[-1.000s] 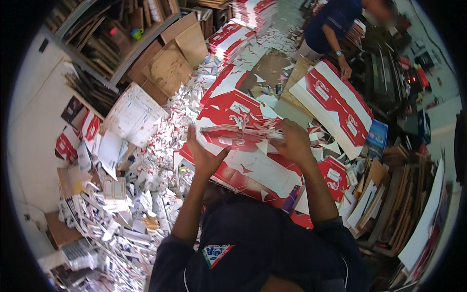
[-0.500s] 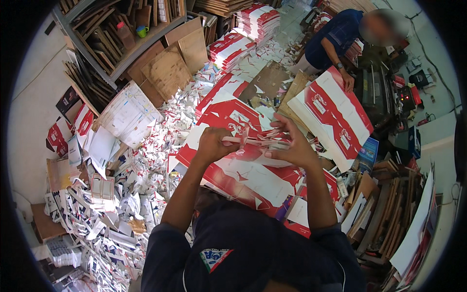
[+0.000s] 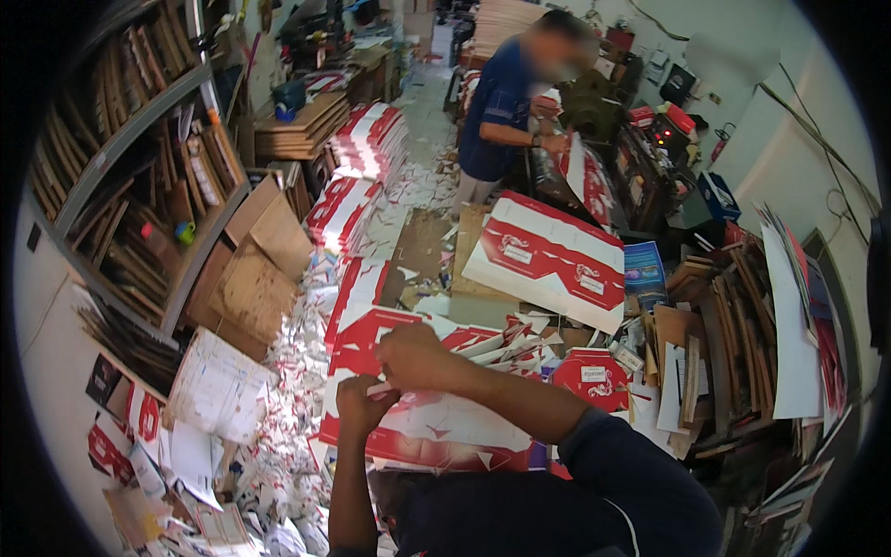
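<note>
Red and white printed card sheets (image 3: 455, 422) lie in a pile in front of me. Over the pile's left part, my left hand (image 3: 364, 405) is closed on a small white card piece, whose end (image 3: 379, 389) pokes out by the thumb. Just above and to the right, my right hand (image 3: 410, 358) is closed in a fist, close to the left one. What sits in its fingers is hidden. My right forearm reaches across the sheets from the right. Small white scraps lie on the top sheet.
A co-worker (image 3: 501, 111) in dark blue stands at a machine (image 3: 548, 186), handling a printed sheet. Another stack of printed sheets (image 3: 548, 255) stands nearer. Paper scraps (image 3: 288, 390) cover the floor at left. Shelves of boards (image 3: 139, 139) stand left; upright boards (image 3: 733, 325) line the right.
My hands have come together toward the left of the pile. The right hand, whose fingers were spread at the strips, is now closed. My view has tilted up; the co-worker's sheet is now at the machine.
</note>
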Demonstrator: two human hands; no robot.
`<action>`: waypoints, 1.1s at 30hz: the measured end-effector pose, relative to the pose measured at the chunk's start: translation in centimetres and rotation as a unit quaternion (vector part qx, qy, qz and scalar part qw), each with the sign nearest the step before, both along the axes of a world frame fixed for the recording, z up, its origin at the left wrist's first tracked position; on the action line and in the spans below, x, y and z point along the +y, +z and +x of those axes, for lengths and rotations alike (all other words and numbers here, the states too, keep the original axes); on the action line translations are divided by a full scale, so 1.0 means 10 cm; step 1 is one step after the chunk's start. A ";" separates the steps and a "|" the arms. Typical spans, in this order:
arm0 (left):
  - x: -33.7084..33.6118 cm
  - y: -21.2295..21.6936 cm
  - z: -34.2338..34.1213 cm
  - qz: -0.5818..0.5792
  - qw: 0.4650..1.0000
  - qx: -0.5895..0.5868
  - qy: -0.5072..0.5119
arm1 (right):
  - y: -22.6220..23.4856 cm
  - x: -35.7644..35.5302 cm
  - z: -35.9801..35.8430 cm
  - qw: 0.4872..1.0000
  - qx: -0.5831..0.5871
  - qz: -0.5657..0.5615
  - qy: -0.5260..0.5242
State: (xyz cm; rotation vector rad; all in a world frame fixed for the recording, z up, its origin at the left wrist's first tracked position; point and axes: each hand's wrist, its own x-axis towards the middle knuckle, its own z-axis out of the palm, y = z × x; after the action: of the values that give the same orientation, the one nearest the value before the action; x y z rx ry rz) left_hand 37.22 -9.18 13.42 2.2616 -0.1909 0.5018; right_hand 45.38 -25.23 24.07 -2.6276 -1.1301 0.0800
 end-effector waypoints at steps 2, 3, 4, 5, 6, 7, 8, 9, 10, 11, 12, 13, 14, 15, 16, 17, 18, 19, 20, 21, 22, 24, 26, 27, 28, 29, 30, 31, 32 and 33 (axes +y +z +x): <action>-0.02 -0.02 0.02 -0.020 1.000 0.013 -0.004 | -0.05 -0.05 -0.03 0.999 -0.004 0.033 0.004; -0.02 0.00 0.02 -0.019 1.000 0.020 -0.006 | -0.05 -0.08 -0.04 0.999 0.004 0.051 0.006; -0.01 0.00 0.01 -0.018 0.999 0.028 -0.004 | -0.03 -0.10 -0.04 0.997 0.013 0.069 0.012; -0.01 -0.02 0.03 -0.029 0.999 0.043 0.005 | 0.02 -0.15 -0.03 0.995 0.023 0.089 0.026; -0.01 -0.02 0.01 -0.001 0.999 0.038 0.001 | 0.06 -0.19 -0.02 0.988 0.046 0.146 0.020; -0.02 0.00 0.01 0.026 0.999 0.033 -0.002 | 0.10 -0.22 0.00 0.977 0.068 0.202 0.015; -0.01 0.03 0.02 0.054 0.998 0.027 -0.003 | 0.16 -0.24 0.02 0.962 0.090 0.258 0.013; 0.04 -0.09 0.02 -0.003 1.000 -0.016 0.010 | 0.33 -0.20 0.05 0.942 0.202 0.266 0.031; 0.05 -0.15 0.01 0.001 1.000 -0.007 -0.004 | 0.33 -0.19 0.09 0.898 0.279 0.339 0.001; 0.09 -0.19 0.04 0.006 1.000 0.002 -0.016 | 0.34 -0.17 0.16 0.842 0.353 0.406 -0.028; 0.14 -0.24 0.00 0.010 0.999 0.021 -0.024 | 0.35 -0.19 0.24 0.832 0.259 0.490 -0.005; 0.17 -0.30 -0.06 0.030 0.999 0.020 -0.007 | 0.68 -0.14 0.17 0.775 0.179 0.605 0.042; 0.18 -0.35 -0.05 0.051 0.998 0.020 0.010 | 1.07 -0.20 0.04 0.753 0.142 0.642 0.003; 0.09 -0.31 0.03 0.048 0.997 0.053 -0.026 | 1.22 -0.32 0.01 0.720 0.060 0.690 -0.050; 0.05 -0.31 0.03 0.020 1.000 -0.019 0.011 | 1.56 -0.35 -0.11 0.671 0.011 0.741 0.035; 0.03 -0.26 0.06 0.017 0.999 0.012 -0.026 | 1.57 -0.28 -0.08 0.717 -0.006 0.696 0.041; 0.04 -0.20 0.04 0.020 0.999 0.008 -0.033 | 1.53 -0.15 -0.03 0.759 -0.017 0.649 0.054; 0.04 -0.12 0.01 -0.010 1.000 -0.002 -0.030 | 1.55 -0.01 0.01 0.795 -0.032 0.601 0.071; 0.02 -0.08 0.01 -0.009 0.999 0.004 -0.033 | 1.46 0.09 0.11 0.906 -0.021 0.413 0.094; 0.00 -0.04 -0.01 -0.027 0.999 0.022 -0.028 | 1.17 0.14 0.18 0.958 0.061 0.280 0.027; 0.02 0.01 -0.01 -0.046 0.998 0.034 -0.022 | 1.05 0.11 0.15 0.948 0.109 0.300 0.013; 0.07 0.04 0.00 -0.042 0.998 0.051 -0.013 | 0.90 -0.14 0.13 0.924 0.204 0.325 -0.001; 0.00 0.02 -0.01 -0.050 0.997 0.064 -0.020 | 0.57 -0.65 0.11 0.921 0.213 0.326 0.010; 0.03 0.01 -0.01 -0.049 0.996 0.069 -0.018 | 0.52 -0.86 0.06 0.951 0.181 0.250 0.027; 0.03 0.02 -0.02 -0.048 0.996 0.074 -0.021 | 0.49 -1.02 0.00 0.973 0.145 0.175 0.040; 0.02 0.04 -0.01 -0.050 0.995 0.087 -0.023 | 0.47 -1.11 -0.09 0.976 0.154 0.149 0.027; 0.02 0.06 0.00 -0.053 0.994 0.091 -0.024 | 0.45 -1.18 -0.17 0.979 0.160 0.126 0.015; 0.03 0.07 -0.01 -0.056 0.994 0.096 -0.025 | 0.42 -1.23 -0.23 0.981 0.166 0.103 0.002; 0.04 0.06 -0.02 -0.058 0.993 0.100 -0.025 | 0.35 -1.24 -0.28 0.983 0.153 0.106 -0.001; 0.05 0.02 0.01 -0.052 0.994 0.090 -0.031 | 0.27 -1.25 -0.33 0.985 0.133 0.110 -0.010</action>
State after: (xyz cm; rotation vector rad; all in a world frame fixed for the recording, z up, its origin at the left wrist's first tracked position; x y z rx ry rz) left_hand 37.33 -8.70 13.57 2.1782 -0.1386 0.2675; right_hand 42.04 -37.72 26.80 -2.3494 -0.9610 0.2759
